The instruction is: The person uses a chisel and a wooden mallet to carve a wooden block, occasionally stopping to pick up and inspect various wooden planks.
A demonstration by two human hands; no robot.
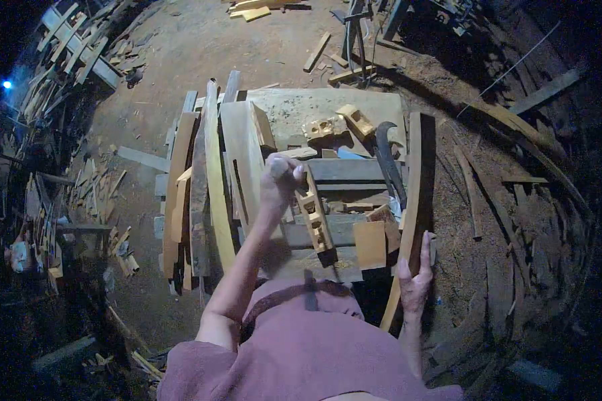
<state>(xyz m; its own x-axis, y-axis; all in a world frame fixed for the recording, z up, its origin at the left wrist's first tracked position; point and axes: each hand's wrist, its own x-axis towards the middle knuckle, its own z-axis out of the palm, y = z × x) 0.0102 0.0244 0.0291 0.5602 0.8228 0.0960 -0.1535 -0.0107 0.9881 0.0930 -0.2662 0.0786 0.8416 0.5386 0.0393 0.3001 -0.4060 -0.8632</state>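
My left hand (284,172) is closed over the middle of the work surface, its fingers curled around the upper end of a notched wooden strip (312,210). The strip slants down towards my body, with several cut-outs along it. At the right edge, my right hand (416,284) grips the lower part of a long, slightly curved wooden board (418,174), thumb and fingers on opposite sides. Beside that board lies a curved dark blade (389,160), like a sickle or machete. Two notched wooden blocks, one pale (324,128) and one angled (356,120), rest farther back.
Long planks (215,167) lie lengthwise on the left of the slatted wooden bench (344,170). A small flat board (370,244) sits near the front edge. Scrap wood (117,250) litters the dirt floor, and a metal stand (358,40) is at the back.
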